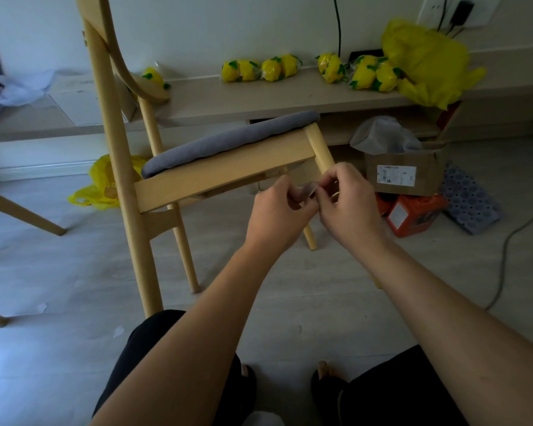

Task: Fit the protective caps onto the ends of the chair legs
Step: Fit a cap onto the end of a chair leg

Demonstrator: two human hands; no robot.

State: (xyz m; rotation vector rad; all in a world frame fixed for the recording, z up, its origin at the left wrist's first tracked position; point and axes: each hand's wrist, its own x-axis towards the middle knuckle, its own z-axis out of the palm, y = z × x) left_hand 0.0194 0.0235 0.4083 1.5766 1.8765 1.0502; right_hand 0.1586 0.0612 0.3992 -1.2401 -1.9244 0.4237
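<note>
A light wooden chair [219, 167] with a grey seat cushion [228, 139] stands on the floor in front of me, leaning toward the right. My left hand [277, 216] and my right hand [348, 201] meet in front of the chair's front right leg [320, 149]. Between their fingertips both hands pinch a small clear protective cap [306, 190], mostly hidden by the fingers. The bare ends of three chair legs [194, 287] show near the floor; the fourth is hidden behind my right arm.
A cardboard box [403, 173], an orange box [413, 213] and a perforated blue sheet [471, 204] lie right of the chair. A low shelf [259, 99] holds yellow packets and a yellow bag [425, 63]. Another chair's legs [28, 213] reach in from the left. A cable [511, 241] crosses the floor.
</note>
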